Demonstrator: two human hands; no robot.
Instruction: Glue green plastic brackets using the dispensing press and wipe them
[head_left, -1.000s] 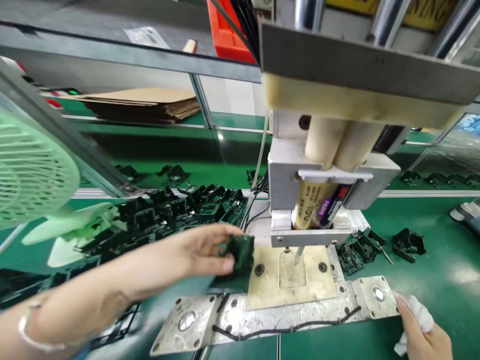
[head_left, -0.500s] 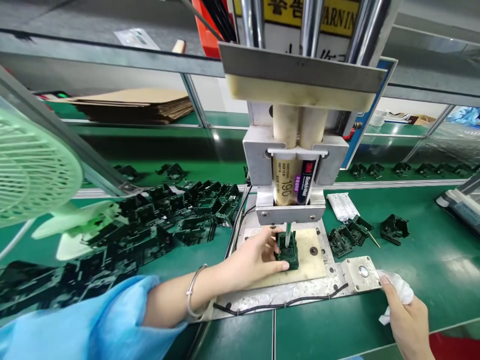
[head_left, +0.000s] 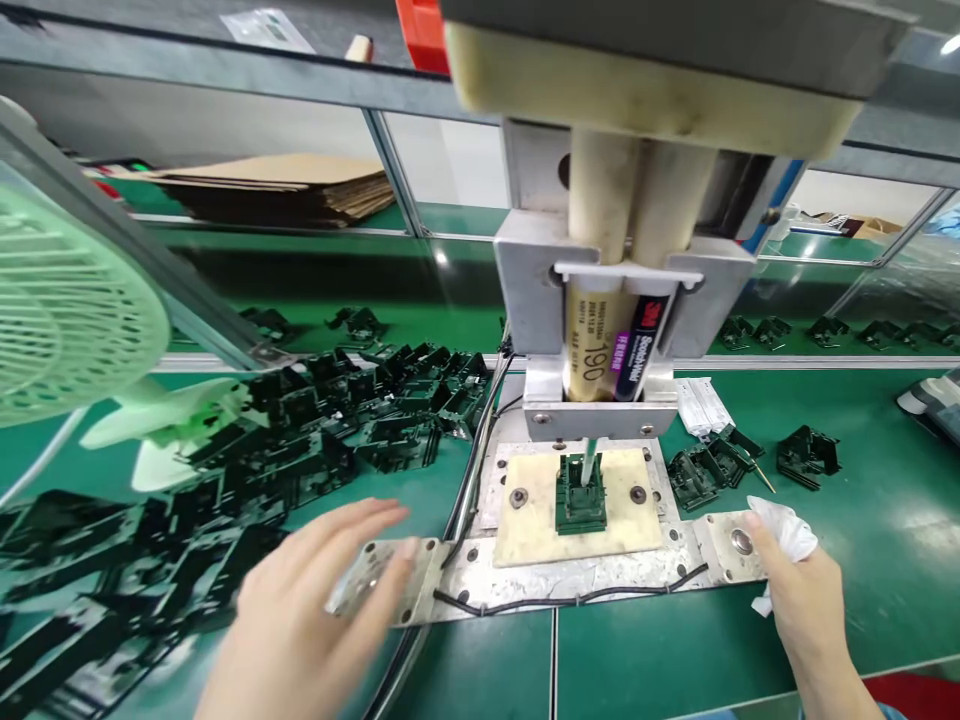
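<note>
A dark green plastic part (head_left: 580, 496) sits on the cream fixture plate (head_left: 525, 525) under the nozzle (head_left: 590, 462) of a glue press (head_left: 607, 330) that carries twin adhesive cartridges. My left hand (head_left: 315, 610) hovers open, fingers spread, with its fingertips over the left metal button pad (head_left: 373, 580). My right hand (head_left: 799, 590) holds a crumpled white cloth (head_left: 784, 535) and its finger rests on the right button (head_left: 741, 541).
A heap of black plastic parts (head_left: 300, 440) covers the green bench on the left. A few more parts (head_left: 705, 472) lie right of the fixture, others (head_left: 806, 452) farther right. A green fan (head_left: 67, 320) stands far left. Cardboard sheets (head_left: 285, 195) are stacked behind.
My left hand has let go of the green part on the fixture and pulled back left to the left button pad. My right hand moved onto the right button.
</note>
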